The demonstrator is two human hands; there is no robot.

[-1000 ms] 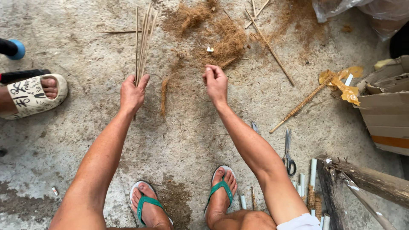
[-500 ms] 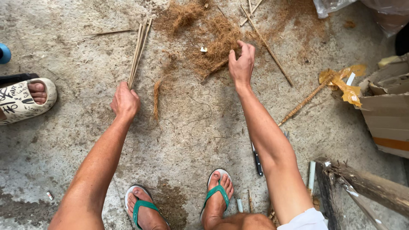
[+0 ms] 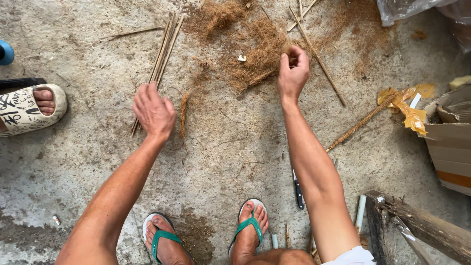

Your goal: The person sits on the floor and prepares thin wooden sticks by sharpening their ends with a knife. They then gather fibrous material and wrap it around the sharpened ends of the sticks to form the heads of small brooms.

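Brown coir pile [image 3: 255, 54] lies between stick bundle [image 3: 162, 54] and cardboard box [image 3: 449, 142].

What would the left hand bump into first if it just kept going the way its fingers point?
Probably the bundle of thin sticks lying on the concrete; the left hand already sits over its near end, though whether it touches is unclear.

Brown fibre heap [image 3: 255, 54], tan sticks [image 3: 164, 49], green-strapped flip-flops [image 3: 250, 228], grey concrete floor [image 3: 88, 167].
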